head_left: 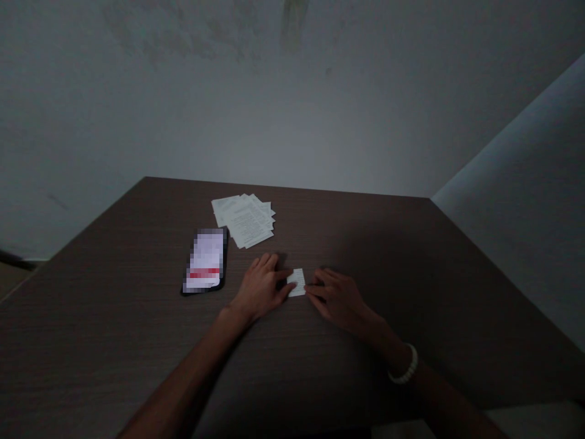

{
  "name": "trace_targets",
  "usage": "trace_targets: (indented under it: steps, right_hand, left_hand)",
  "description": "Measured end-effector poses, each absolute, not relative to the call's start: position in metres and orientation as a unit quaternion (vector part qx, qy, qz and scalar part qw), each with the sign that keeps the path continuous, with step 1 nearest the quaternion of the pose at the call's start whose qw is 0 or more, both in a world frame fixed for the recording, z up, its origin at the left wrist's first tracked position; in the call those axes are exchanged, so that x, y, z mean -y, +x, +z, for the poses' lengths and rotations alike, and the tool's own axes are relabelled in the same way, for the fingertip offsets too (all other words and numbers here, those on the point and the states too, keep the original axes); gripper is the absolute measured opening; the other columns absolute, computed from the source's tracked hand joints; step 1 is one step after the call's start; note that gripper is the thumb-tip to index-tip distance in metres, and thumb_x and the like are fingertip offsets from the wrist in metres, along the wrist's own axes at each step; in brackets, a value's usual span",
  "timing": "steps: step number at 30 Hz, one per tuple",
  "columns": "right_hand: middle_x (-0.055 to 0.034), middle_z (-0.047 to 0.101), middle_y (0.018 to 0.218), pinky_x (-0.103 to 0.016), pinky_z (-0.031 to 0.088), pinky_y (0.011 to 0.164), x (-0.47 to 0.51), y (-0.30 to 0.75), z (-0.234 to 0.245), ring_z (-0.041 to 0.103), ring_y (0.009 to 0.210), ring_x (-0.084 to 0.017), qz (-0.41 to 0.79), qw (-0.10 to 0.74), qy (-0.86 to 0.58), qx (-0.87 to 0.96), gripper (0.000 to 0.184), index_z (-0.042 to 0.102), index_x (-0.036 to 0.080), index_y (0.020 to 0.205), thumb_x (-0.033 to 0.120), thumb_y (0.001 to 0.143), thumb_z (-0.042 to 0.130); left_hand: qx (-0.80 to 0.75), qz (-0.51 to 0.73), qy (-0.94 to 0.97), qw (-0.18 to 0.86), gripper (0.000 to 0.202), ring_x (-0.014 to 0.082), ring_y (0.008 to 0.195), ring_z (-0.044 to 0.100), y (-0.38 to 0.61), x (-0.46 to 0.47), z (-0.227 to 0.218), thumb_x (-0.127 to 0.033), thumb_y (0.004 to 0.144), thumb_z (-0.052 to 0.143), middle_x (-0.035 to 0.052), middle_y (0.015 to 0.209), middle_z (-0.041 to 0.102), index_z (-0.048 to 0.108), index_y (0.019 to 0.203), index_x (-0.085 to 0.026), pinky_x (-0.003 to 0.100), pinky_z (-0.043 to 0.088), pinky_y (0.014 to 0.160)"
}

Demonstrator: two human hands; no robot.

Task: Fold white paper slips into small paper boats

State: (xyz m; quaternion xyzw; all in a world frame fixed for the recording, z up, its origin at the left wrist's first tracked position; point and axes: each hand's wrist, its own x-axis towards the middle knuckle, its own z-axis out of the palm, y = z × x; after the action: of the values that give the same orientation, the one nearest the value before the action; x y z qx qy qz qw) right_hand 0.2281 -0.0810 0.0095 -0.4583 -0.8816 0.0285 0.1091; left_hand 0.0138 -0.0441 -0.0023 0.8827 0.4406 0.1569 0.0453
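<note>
A dark brown tabletop [137, 323] with fine crosswise grain fills most of the lower view, its far edge set against a pale grey wall [292, 134]. The wall is patchy, with darker stains [183, 36] toward the top and a brownish streak [292, 24] near the middle; a second wall [539, 231] slants in along the right side. The room is dim, and a broad shadow darkens the right part of the wood. A small slip of printed paper [299, 280] lies near the middle of the surface, between the two hands. The left hand [265, 285] is partly open, thumb and forefinger slightly apart on the slip's left side; the right hand [338, 299] is loosely curled, fingertips at its right edge. Whether either pinches the paper or only presses it, I cannot tell. A pale beaded bracelet [414, 364] circles the right wrist. Farther back, left of centre, printed sheets [249, 224] overlap in a fanned pile, and just nearer lies a phone [205, 259], its lit screen pixelated with a red band.
</note>
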Motion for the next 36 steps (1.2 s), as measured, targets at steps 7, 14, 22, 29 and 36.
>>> trace_targets:
  steps: [7, 14, 22, 29, 36]
  right_hand:
    - [-0.0032, 0.061, 0.088, -0.028, 0.041, 0.069, 0.095, 0.233, 0.007, 0.054, 0.083, -0.016, 0.070, 0.123, -0.461, 0.876, 0.018, 0.071, 0.024, 0.086, 0.025, 0.091, 0.054]
    - [-0.0031, 0.063, 0.099, -0.027, 0.046, 0.078, 0.069, 0.231, 0.001, 0.058, 0.090, -0.015, 0.121, 0.218, -0.519, 0.818, 0.017, 0.069, 0.024, 0.103, 0.027, 0.088, 0.060]
    - [-0.0044, 0.063, 0.101, -0.029, 0.044, 0.081, 0.037, 0.222, -0.001, 0.058, 0.094, -0.017, 0.154, 0.192, -0.490, 0.836, 0.019, 0.069, 0.021, 0.100, 0.028, 0.082, 0.067]
    - [0.0001, 0.065, 0.076, -0.022, 0.038, 0.062, 0.038, 0.224, -0.006, 0.056, 0.065, -0.011, 0.198, 0.233, -0.488, 0.818, 0.007, 0.070, 0.019, 0.082, 0.026, 0.081, 0.069]
    - [0.0000, 0.067, 0.065, -0.022, 0.039, 0.054, 0.048, 0.225, 0.001, 0.056, 0.057, -0.011, 0.292, 0.331, -0.496, 0.748, 0.023, 0.073, 0.018, 0.078, 0.035, 0.086, 0.059]
  left_hand:
    - [-0.433, 0.176, 0.882, 0.057, 0.037, 0.0261, 0.096, 0.048, 0.012, 0.043, -0.007, -0.047, 0.089, 0.053, 0.0092, 0.100, 0.053, 0.066, 0.114, -0.022, 0.041, 0.042, 0.082]
    - [-0.430, 0.193, 0.877, 0.091, 0.038, 0.0263, 0.099, 0.048, 0.012, 0.039, -0.011, -0.047, 0.087, 0.059, 0.0091, 0.104, 0.054, 0.064, 0.114, -0.020, 0.041, 0.042, 0.085]
    - [-0.407, 0.232, 0.871, 0.145, 0.030, 0.0245, 0.099, 0.050, 0.012, 0.037, -0.014, -0.040, 0.085, 0.063, 0.0076, 0.105, 0.057, 0.064, 0.107, -0.019, 0.039, 0.042, 0.084]
    - [-0.385, 0.255, 0.873, 0.158, 0.014, 0.0218, 0.094, 0.051, 0.013, 0.036, -0.015, -0.029, 0.087, 0.060, 0.0061, 0.096, 0.061, 0.068, 0.090, -0.019, 0.036, 0.042, 0.081]
    - [-0.360, 0.342, 0.862, 0.100, 0.020, 0.0194, 0.085, 0.050, 0.009, 0.037, -0.015, -0.021, 0.092, 0.050, 0.0073, 0.089, 0.062, 0.069, 0.090, -0.018, 0.034, 0.043, 0.074]
